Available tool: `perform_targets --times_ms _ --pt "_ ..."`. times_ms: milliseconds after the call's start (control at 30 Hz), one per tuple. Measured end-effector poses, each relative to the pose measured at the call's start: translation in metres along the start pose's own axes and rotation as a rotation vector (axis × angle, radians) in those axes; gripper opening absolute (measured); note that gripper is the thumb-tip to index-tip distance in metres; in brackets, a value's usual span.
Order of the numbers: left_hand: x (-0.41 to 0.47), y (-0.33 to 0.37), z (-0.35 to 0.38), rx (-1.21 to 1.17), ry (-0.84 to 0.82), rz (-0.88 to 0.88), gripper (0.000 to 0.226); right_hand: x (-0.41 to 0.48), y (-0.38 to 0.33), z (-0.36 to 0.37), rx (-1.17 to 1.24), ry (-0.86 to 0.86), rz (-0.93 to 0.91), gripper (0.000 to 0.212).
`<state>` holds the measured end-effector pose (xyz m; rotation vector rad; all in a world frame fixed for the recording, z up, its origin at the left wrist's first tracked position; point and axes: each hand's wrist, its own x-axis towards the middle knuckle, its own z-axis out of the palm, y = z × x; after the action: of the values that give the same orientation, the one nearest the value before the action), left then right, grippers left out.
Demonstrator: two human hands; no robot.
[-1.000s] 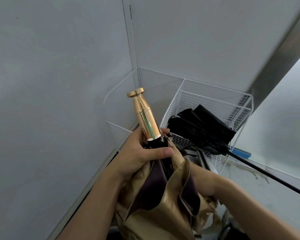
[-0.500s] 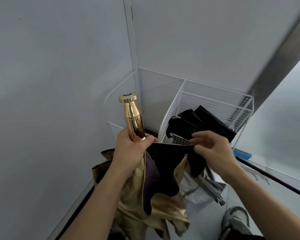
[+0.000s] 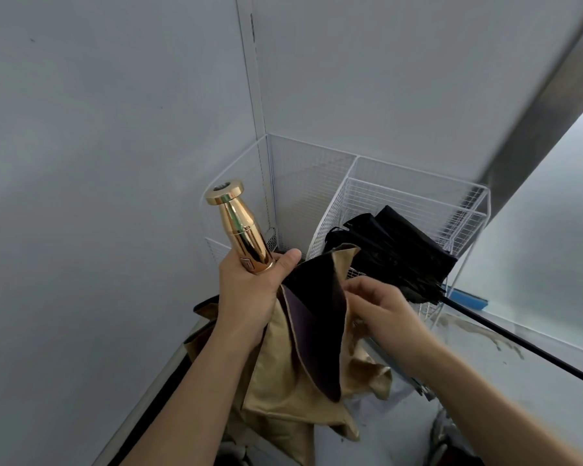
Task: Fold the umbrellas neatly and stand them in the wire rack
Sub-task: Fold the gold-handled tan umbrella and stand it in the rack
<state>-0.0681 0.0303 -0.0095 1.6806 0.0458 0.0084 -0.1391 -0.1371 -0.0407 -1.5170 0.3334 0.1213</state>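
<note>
My left hand grips the base of a shiny gold umbrella handle, which points up. The umbrella's gold canopy with a black lining hangs loose and crumpled below the hand. My right hand pinches a fold of that canopy near the handle, fingers curled on the cloth. Behind them the white wire rack stands in the room's corner. A black umbrella lies bunched in the rack's right-hand compartment.
Grey walls meet behind the rack. A thin black rod runs from the black umbrella down to the right across the pale floor. A blue strip lies by the rack's foot. A shoe shows at the bottom right.
My left hand turned the gold handle more upright and lower. My right hand came out from under the canopy and took hold of a black-lined fold, drawing it across.
</note>
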Motion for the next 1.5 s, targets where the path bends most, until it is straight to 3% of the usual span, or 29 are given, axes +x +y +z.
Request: perform_targets --times_ms 167,367,467,533,600,667,767,900,1033,1133,1233,1333,1500 --pt "-0.009 0.006 0.008 -0.014 -0.07 0.053 0.042 -0.001 0.009 0.013 -0.186 -0.071 -0.053 0.01" --pt "-0.003 0.002 0.003 0.06 -0.005 0.02 0.012 -0.005 0.01 0.018 -0.199 -0.172 -0.031 0.005" --pt "0.001 0.004 -0.004 0.019 0.013 -0.009 0.014 -0.001 0.007 0.013 -0.227 0.035 -0.08 0.006" --pt "0.002 0.007 -0.01 -0.048 0.007 -0.022 0.035 0.006 0.004 0.0 -0.194 0.283 -0.099 0.008" --pt "0.004 0.008 -0.015 -0.105 -0.024 -0.039 0.038 0.012 0.001 -0.016 -0.144 0.394 -0.05 0.007" --pt "0.004 0.01 -0.02 -0.167 -0.086 -0.059 0.027 0.017 0.005 -0.027 -0.138 0.357 0.058 0.009" --pt "0.002 0.009 -0.022 -0.308 -0.218 -0.095 0.021 0.017 0.008 -0.03 -0.191 0.222 0.164 0.045" --pt "-0.001 0.008 -0.024 -0.402 -0.32 -0.121 0.018 0.013 0.001 -0.025 0.055 0.094 0.333 0.047" --pt "0.001 0.005 -0.029 -0.398 -0.319 -0.136 0.016 0.01 -0.004 -0.025 0.369 0.067 0.262 0.033" --pt "0.004 0.002 -0.032 -0.383 -0.292 -0.14 0.017 0.009 -0.006 -0.031 0.47 -0.004 0.255 0.024" --pt "0.005 0.001 -0.034 -0.322 -0.259 -0.131 0.017 0.011 -0.006 -0.034 0.526 0.045 0.239 0.018" --pt "0.005 0.001 -0.033 -0.3 -0.231 -0.129 0.019 0.013 -0.01 -0.039 0.568 0.087 0.201 0.022" --pt "0.006 -0.001 -0.031 -0.284 -0.222 -0.137 0.019 0.01 -0.013 -0.04 0.614 -0.002 0.176 0.035"
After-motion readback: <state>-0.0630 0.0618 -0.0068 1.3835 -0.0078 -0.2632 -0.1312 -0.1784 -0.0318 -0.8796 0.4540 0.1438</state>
